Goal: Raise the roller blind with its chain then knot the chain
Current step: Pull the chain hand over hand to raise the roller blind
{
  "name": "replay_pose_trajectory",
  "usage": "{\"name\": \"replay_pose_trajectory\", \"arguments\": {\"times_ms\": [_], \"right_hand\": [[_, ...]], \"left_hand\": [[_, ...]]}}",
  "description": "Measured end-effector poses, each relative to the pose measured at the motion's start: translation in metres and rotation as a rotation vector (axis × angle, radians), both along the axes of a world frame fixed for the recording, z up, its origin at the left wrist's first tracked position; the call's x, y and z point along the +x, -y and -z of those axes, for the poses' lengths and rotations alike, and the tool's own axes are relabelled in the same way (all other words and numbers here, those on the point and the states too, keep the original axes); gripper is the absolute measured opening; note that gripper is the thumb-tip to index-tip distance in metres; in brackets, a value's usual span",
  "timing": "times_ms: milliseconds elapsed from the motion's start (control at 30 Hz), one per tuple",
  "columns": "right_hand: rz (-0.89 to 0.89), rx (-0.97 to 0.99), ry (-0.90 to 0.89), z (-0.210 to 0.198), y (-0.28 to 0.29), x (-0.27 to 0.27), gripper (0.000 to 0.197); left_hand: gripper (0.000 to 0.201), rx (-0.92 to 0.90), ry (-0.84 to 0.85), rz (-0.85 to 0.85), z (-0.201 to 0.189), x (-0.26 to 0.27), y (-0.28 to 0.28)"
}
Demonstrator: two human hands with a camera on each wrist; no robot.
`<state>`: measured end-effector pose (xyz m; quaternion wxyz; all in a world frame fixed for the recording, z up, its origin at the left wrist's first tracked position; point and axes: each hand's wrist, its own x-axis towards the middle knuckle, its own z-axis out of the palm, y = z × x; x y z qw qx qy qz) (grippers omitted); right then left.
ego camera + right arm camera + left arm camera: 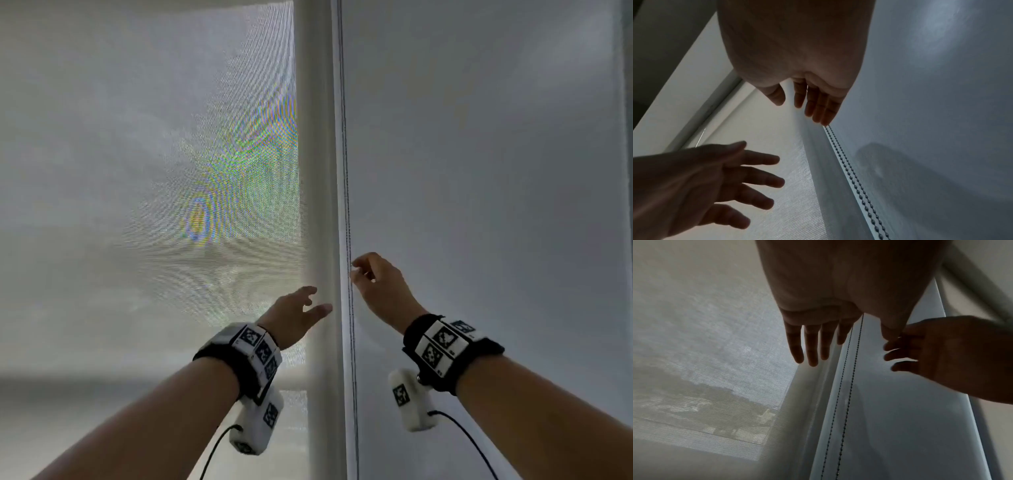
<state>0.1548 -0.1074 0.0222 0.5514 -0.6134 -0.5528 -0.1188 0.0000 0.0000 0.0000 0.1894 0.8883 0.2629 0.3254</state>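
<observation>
barely started: roller blind (147, 171) hangs low over the window, chain (346, 171) hangs unknotted along the frame, right hand (376, 284) fingers loosely open at it, left hand (294, 317) spread, empty.

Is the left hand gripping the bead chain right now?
No: the left hand reaches with its fingers straight and spread beside the chain, closed round nothing.
</observation>
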Motion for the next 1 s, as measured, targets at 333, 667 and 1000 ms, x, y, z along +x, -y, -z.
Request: {"name": "replay_pose_trajectory", "arguments": {"times_ms": [333,667,1000], "right_hand": [[-0.118,0.069,-0.300,0.005,-0.070,0.032,0.040],[-0.101,0.295,-0.286,0.025,-0.073,0.027,0.038],[-0.240,0.408,-0.317,0.032,-0.049,0.012,0.038]], "left_hand": [[0.054,-0.039,0.114,0.066,0.002,0.033,-0.004],[0.043,-0.107,0.231,0.073,-0.005,0.059,-0.003],[0.034,-0.134,0.400,0.177,-0.018,0.080,0.017]]}}
